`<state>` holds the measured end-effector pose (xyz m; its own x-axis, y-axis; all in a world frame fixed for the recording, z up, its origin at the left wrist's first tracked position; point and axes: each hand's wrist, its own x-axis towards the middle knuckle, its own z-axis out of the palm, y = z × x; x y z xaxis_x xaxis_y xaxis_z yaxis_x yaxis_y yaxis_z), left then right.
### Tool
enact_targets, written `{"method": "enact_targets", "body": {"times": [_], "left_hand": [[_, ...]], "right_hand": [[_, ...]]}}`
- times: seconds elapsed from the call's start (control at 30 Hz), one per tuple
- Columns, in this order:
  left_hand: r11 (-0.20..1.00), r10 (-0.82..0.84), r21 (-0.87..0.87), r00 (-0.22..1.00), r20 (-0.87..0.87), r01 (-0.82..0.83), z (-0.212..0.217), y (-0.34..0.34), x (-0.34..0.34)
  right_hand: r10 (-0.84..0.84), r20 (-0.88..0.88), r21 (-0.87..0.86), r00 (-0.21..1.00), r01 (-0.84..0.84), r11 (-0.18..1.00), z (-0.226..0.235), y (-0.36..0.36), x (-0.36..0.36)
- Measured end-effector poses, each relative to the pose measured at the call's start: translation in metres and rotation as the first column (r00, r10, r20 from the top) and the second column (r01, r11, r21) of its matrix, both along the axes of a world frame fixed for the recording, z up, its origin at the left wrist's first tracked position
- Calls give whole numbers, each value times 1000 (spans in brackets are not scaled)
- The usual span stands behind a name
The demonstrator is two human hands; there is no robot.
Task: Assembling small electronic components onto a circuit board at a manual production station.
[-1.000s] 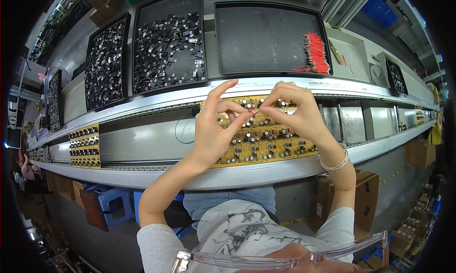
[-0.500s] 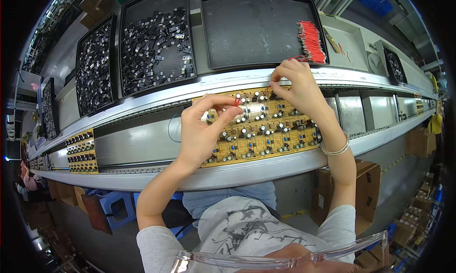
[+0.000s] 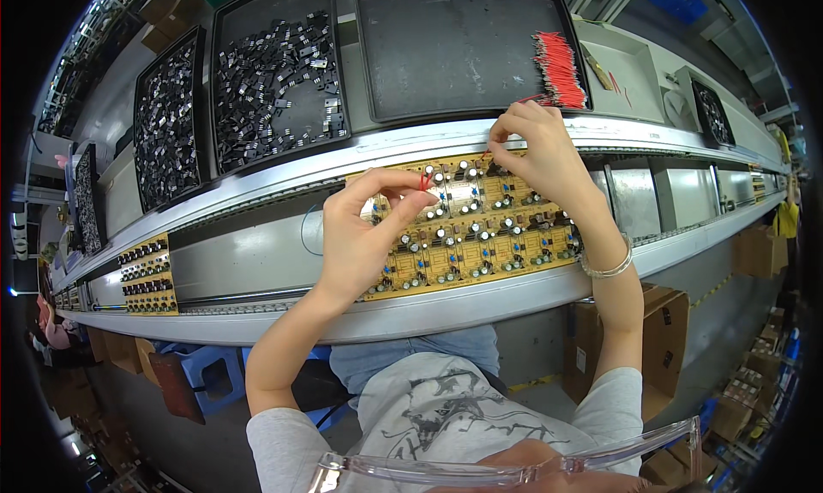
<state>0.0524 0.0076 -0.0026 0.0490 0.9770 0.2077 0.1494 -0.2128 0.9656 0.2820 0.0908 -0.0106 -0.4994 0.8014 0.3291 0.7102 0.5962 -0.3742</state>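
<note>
Above the circuit board: the left hand is pinching red wires between thumb and forefinger, just over the board's left half; their exact number is too small to tell.
Far edge of the board: the right hand is gripping what looks like a thin red wire at its fingertips; whether its end is touching the board cannot be told.
Change: a second ago the hands were nearly meeting over the board; now they are working well apart, which suggests that one wire is being handled separately from those in the left hand.
Board: yellow-tan, crowded with small upright parts, it is lying flat between the conveyor rails, the near rail running beside the person's waist.
Right wrist: a bracelet is circling it.
Large black tray: beyond the far rail, it is holding a bundle of red wires at its right end.
Parts tray: to the left of that, it is holding loose black components.
Second board: farther left, it is sitting between the same rails.
</note>
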Motion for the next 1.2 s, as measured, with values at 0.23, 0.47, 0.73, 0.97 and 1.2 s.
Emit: {"method": "enact_targets", "body": {"times": [0.23, 0.47, 0.73, 0.97, 1.2], "left_hand": [[1000, -9, 23, 1000, -19, 10, 0, 0, 1], [999, -34, 35, 995, -95, 37, 2, -1, 1], [998, -58, -1, 990, -129, 58, 0, 1, 4], [997, -72, -8, 990, -118, 72, 0, 1, 3], [994, 14, 112, 978, -206, 10, -1, 6, -1]], "right_hand": [[-17, -9, 78, 1000, 18, 997, -3, 2, 2], [-22, 4, 77, 1000, 22, 997, -5, 0, 2], [-9, 100, 226, 995, -14, 974, -4, -2, 1], [129, -371, -70, 920, -166, 984, 37, -32, -25], [218, -385, -232, 897, -323, 918, 50, -27, -41]]}}
